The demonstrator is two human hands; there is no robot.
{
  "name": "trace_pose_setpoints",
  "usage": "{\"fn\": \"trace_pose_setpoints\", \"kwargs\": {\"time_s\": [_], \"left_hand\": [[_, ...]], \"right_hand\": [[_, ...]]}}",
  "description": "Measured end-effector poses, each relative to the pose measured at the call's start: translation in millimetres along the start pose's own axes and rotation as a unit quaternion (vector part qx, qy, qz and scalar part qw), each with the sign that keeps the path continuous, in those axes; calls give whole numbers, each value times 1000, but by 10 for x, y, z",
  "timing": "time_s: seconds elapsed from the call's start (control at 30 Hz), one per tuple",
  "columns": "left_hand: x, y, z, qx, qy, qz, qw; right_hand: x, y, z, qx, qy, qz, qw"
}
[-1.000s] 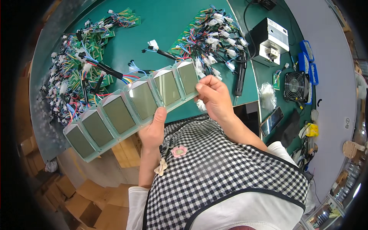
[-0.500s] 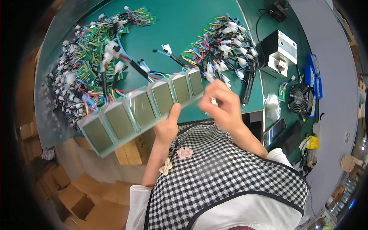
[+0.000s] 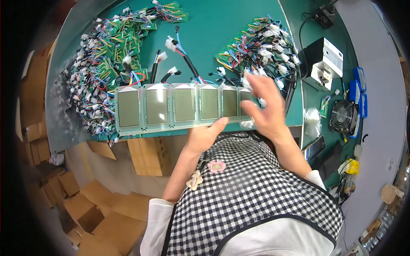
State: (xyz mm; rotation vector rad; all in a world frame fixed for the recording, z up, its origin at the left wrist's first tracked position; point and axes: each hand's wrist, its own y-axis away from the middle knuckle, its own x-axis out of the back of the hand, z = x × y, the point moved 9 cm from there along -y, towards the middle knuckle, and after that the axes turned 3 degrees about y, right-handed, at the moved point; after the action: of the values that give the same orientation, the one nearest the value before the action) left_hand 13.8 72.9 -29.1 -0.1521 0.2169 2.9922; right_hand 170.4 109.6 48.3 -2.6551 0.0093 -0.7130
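Note:
A long strip of joined circuit boards with several grey LCD screens (image 3: 184,105) lies nearly level in front of me, screens facing up. My left hand (image 3: 206,135) grips its near edge right of the middle, thumb on top; the fingers beneath are hidden. Over the strip's right end is my right hand (image 3: 269,106), thumb and fingers apart and slightly blurred, holding nothing that I can see. It covers part of the last screen. Wire leads with white connectors (image 3: 171,43) stick out beyond the strip's far edge.
Wired green boards are heaped at the left (image 3: 111,64) and the far right (image 3: 260,47) of the green table (image 3: 205,25). Rightward stand a black-and-white device (image 3: 326,64), a fan (image 3: 343,116), blue bins (image 3: 358,91) and a phone (image 3: 314,148). Cardboard boxes (image 3: 147,155) sit below left.
The strip has swung from a slant to nearly level and shifted right, with my left hand holding it. My right hand has opened from a curled shape and moved over the strip's right end.

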Motion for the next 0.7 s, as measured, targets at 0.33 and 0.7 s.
{"fn": "trace_pose_setpoints", "kwargs": {"time_s": [0.33,0.7], "left_hand": [[-105,30,204,-118,-70,0,991],[-13,-50,240,-152,-143,40,977]], "right_hand": [[-550,41,-308,136,50,-21,989],[-663,-95,-343,77,41,-157,984]]}}
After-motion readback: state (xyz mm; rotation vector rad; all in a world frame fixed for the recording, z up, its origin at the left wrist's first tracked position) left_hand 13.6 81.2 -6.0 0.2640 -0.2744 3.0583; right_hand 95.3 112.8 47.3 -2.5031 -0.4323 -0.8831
